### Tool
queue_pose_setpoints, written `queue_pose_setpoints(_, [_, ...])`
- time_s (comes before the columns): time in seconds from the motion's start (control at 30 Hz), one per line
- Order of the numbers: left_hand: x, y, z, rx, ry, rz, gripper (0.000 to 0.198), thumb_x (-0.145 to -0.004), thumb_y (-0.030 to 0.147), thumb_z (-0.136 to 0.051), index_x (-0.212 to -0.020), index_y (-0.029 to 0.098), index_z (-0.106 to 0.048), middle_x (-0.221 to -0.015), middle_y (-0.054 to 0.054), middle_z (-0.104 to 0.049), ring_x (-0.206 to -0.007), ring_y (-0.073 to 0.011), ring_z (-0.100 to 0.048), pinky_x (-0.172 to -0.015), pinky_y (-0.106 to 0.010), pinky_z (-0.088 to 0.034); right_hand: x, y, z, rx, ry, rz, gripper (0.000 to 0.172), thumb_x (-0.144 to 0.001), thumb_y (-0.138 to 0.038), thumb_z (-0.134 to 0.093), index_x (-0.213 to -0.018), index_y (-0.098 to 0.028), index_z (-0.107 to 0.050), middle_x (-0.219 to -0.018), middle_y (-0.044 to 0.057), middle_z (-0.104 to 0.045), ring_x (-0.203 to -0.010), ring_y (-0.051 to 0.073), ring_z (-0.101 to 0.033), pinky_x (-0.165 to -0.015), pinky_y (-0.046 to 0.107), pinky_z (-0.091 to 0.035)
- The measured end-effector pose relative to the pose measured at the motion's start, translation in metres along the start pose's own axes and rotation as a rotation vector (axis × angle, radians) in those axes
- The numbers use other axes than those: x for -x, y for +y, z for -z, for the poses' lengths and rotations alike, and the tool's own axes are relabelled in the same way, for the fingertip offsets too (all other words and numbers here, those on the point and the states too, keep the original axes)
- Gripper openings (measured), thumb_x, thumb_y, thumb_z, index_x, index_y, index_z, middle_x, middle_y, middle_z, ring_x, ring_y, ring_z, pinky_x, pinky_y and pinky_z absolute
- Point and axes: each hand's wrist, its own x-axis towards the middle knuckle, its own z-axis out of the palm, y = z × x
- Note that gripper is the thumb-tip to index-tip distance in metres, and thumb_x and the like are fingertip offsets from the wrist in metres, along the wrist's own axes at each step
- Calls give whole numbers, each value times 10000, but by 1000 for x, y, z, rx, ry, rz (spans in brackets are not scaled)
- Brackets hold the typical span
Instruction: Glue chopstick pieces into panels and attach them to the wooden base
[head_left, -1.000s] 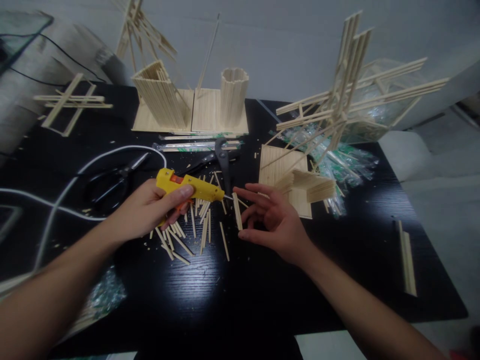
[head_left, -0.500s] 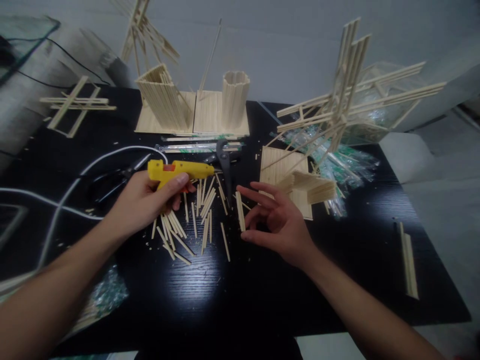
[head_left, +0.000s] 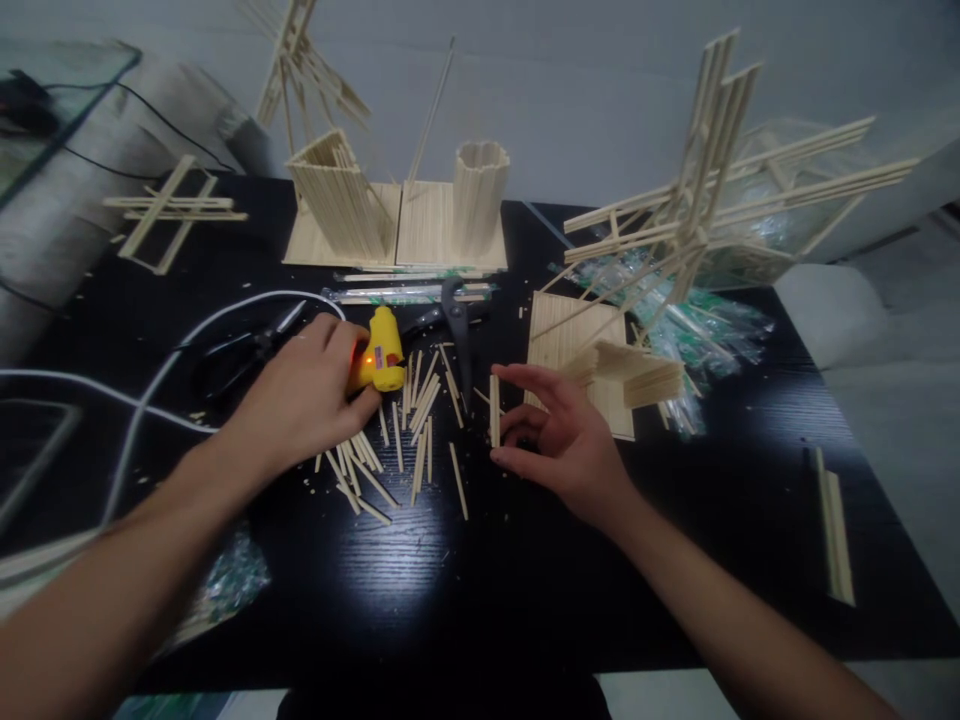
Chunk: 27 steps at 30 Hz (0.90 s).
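Note:
A yellow glue gun [head_left: 384,350] with a small glowing orange light is in the grasp of my left hand [head_left: 309,385], its body turned away from me. Between thumb and forefinger, my right hand [head_left: 559,430] holds a short piece of joined wooden sticks [head_left: 494,411] upright. Several short cut sticks [head_left: 424,405] lie scattered on the black table [head_left: 525,580] between my hands. Dark cutters [head_left: 456,325] rest just beyond them.
A stick base with an open box [head_left: 577,325] stands beyond my right hand. Behind are two stick towers [head_left: 480,200], a cross-shaped frame [head_left: 694,225] and plastic-wrapped sticks [head_left: 420,293]. A white cable [head_left: 154,385] curves at left. Two longer pieces [head_left: 836,530] lie right.
The glue gun has turned in my left hand, from pointing right to pointing away from me. My right hand still holds the joined sticks, and the view has shifted slightly.

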Motion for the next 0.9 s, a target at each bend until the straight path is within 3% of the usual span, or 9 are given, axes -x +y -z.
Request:
queue_pose_setpoints(0.1, [1, 0, 3, -23, 8, -24, 437, -841, 373, -607, -1197, 121, -570, -1088, -182, -592, -971, -378, -607, -811, -544, -533, -1, 1, 0, 23, 8, 5, 649, -702, -179, -921, -1249, -349, -617, -1479, 37, -569, -855, 143, -686, -648, 302, -625])
queue_pose_setpoints(0.2, [4, 7, 12, 13, 129, -64, 410, -821, 386, -595, -1149, 140, -602, -1136, -192, -620, -1071, -423, -592, -887, -594, -492, -1, 2, 1, 52, 25, 15, 632, -717, -183, -912, -1248, -350, -614, -1495, 36, -558, -862, 143, -689, -672, 311, -623])
queue_pose_setpoints(0.3, [9, 21, 18, 85, 216, -251, 348, -828, 409, -633, -1099, 191, -642, -1218, -162, -657, -1138, -416, -602, -996, -628, -429, -2, 4, 1, 63, 50, 11, 620, -716, -174, -907, -1239, -334, -615, -1504, 43, -550, -863, 137, -690, -673, 299, -618])
queue_pose_setpoints(0.37, [13, 31, 17, 111, 140, -401, 338, -844, 436, -659, -1103, 218, -674, -1291, -145, -663, -1227, -415, -591, -1091, -643, -372, -2, 5, 1, 57, 65, 5, 621, -710, -178, -910, -1236, -326, -614, -1505, 48, -548, -863, 140, -691, -668, 296, -619])
queue_pose_setpoints(0.47, [16, 39, 11, 112, 37, -492, 442, -853, 520, -679, -1161, 203, -692, -1412, -166, -621, -1377, -429, -507, -1192, -657, -291, -3, 6, 1, 45, 77, -2, 631, -698, -189, -918, -1233, -323, -612, -1505, 52, -549, -861, 144, -691, -669, 299, -625])
queue_pose_setpoints(0.63, [15, 37, 2, 71, 2, -493, 576, -827, 631, -689, -1145, 151, -707, -1458, -199, -589, -1438, -452, -442, -1231, -686, -239, -3, 6, 0, 20, 80, -9, 621, -684, -167, -917, -1205, -325, -621, -1489, 40, -559, -845, 129, -693, -666, 284, -615])
queue_pose_setpoints(0.9, [14, 40, 0, 127, 17, -490, 527, -814, 553, -736, -1161, 158, -690, -1430, -185, -619, -1408, -453, -480, -1221, -682, -267, -2, 7, -1, 28, 68, -5, 635, -686, -164, -917, -1221, -329, -617, -1495, 41, -549, -851, 132, -689, -664, 286, -610])
